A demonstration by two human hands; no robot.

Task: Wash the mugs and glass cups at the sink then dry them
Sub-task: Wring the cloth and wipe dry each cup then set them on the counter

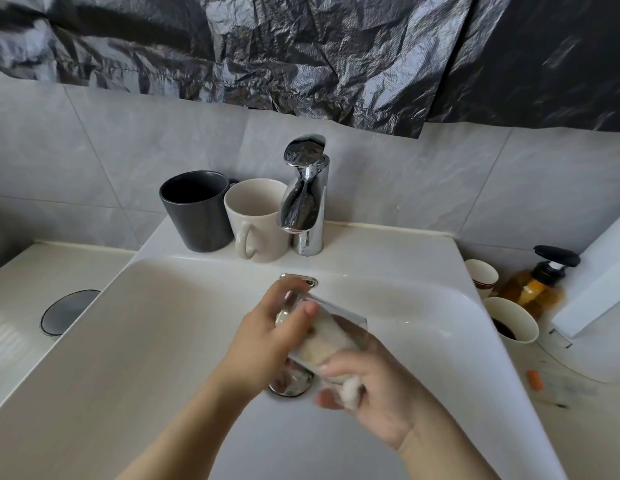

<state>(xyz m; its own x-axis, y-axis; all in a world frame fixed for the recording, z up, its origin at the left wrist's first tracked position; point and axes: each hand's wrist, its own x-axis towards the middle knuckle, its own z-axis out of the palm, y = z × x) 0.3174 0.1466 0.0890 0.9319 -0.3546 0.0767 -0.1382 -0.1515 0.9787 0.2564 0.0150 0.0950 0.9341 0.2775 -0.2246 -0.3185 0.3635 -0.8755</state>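
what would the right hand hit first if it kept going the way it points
Likely the inner base of the glass cup; the right hand points into its mouth, sponge ahead. Depth unclear.

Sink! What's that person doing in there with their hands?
A person is washing a glass cup over the sink. The left hand grips the cup, tilted on its side, while the right hand pushes a pale sponge into it. A dark mug and a cream mug stand upright on the ledge beside the tap, which shows no running water.
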